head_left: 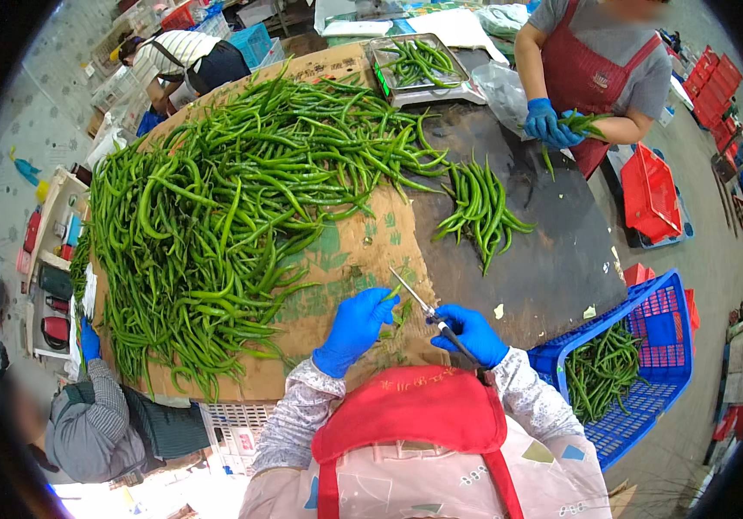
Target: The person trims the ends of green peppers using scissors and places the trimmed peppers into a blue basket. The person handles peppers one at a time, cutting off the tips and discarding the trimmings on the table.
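My left hand [355, 331], in a blue glove, pinches a green chili pepper [391, 294]; only a short end of it shows past the fingers. In my blue-gloved right hand [476, 336] is a pair of scissors [412, 289] with dark handles. Its long metal blades point away from me, up and left, near the pepper but apart from it. Pepper scraps [400, 318] lie on the cardboard [378, 240] between my hands. To the left a large heap of long green chili peppers [216, 214] covers the cardboard. A smaller bunch of peppers [483, 207] rests on the dark tabletop [559, 246].
A digital scale [436, 95] bearing peppers [418, 61] stands at the back. Across the table a person [598, 78] holds peppers and a plastic bag [500, 94]. Beside my right arm is a blue crate [647, 389] with peppers. Another person [99, 415] sits at left.
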The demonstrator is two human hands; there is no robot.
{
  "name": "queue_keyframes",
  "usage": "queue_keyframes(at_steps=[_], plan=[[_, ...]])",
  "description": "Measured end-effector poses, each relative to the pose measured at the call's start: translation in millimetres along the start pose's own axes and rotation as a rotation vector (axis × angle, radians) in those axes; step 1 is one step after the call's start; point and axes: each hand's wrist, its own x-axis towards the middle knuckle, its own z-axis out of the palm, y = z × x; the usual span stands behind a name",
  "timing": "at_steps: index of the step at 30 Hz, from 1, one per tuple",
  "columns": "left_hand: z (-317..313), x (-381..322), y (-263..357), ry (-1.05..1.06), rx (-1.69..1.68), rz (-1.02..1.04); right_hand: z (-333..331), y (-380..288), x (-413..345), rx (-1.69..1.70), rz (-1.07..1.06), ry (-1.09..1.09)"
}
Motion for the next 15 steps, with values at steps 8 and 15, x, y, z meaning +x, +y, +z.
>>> queue_keyframes(at_steps=[8,15], plan=[[12.3,117.2,-26.1,0.004,-0.655,-0.267,-16.4,52.2,18.3,-0.954,-0.188,0.463],[109.4,281.3,-78.4,-0.010,-0.439,-0.578,-8.1,47.8,23.6,-1.063,-0.038,0.371]])
